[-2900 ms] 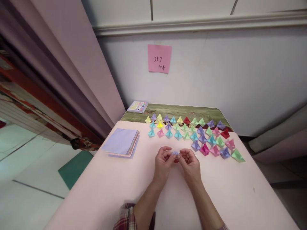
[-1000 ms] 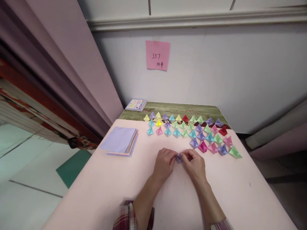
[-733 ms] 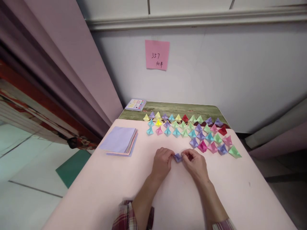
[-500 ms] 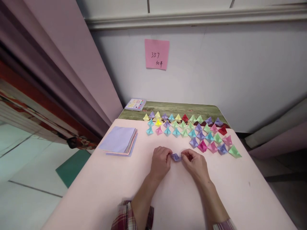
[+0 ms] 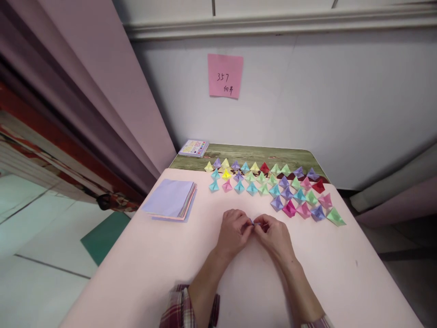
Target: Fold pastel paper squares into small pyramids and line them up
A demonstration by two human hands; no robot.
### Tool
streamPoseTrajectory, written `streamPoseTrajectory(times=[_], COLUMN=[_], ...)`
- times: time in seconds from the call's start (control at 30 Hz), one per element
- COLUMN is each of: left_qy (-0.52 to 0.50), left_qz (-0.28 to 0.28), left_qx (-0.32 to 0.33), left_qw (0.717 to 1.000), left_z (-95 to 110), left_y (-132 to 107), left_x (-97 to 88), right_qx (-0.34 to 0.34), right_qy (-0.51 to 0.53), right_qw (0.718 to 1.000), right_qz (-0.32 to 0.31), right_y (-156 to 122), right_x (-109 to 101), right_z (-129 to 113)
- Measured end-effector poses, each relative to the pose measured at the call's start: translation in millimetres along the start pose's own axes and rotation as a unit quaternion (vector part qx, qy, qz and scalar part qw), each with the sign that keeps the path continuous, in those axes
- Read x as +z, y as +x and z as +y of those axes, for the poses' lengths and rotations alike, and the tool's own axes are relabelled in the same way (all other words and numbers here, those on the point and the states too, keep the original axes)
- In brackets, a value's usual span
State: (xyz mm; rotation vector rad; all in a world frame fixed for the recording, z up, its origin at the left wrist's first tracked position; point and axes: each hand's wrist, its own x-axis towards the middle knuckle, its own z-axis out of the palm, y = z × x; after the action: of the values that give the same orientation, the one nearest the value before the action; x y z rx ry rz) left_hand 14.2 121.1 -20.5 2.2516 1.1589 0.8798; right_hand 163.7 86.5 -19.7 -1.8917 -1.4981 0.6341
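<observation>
A small purple folded paper boat is pinched between my two hands above the pink tabletop, mostly covered by fingers. My left hand grips it from the left with thumb and fingers pressed together. From the right, my right hand holds it in the same kind of pinch. The fingertips of both hands nearly meet at the paper. Just beyond them, several finished paper boats in purple, pink, blue, green, yellow and red stand in rows.
A stack of square coloured paper, purple on top, lies at the left of the table. A printed packet rests at the far left corner. On the wall hangs a pink note. A curtain drapes along the left.
My hands have come closer together, fingertips now nearly touching. The purple paper boat, plainly visible between them before, is now mostly hidden by my fingers.
</observation>
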Motion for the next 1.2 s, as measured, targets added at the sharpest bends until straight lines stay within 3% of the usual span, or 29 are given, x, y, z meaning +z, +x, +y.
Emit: streamPoseTrajectory(times=[0.13,0.37,0.87,1.2], left_qy=[0.036,0.103,0.125,0.134], left_qz=[-0.001,-0.013,-0.021,-0.028], left_qx=[-0.004,-0.006,-0.071,-0.045], left_qw=[0.999,0.995,0.989,0.99], left_z=[0.4,5.6,9.2,10.4], left_y=[-1.0,-2.3,-6.6,-8.0], left_x=[0.8,-1.0,3.3,8.2], right_qx=[0.009,0.026,0.065,0.056], right_qy=[0.018,-0.061,-0.064,-0.084], right_qw=[1.0,0.997,0.992,0.993], right_qz=[0.001,0.035,0.088,0.063], right_y=[-0.3,-2.7,-5.6,-6.4], right_x=[1.8,4.2,11.6,12.9], right_z=[-1.0,-6.8,-7.4,-9.7])
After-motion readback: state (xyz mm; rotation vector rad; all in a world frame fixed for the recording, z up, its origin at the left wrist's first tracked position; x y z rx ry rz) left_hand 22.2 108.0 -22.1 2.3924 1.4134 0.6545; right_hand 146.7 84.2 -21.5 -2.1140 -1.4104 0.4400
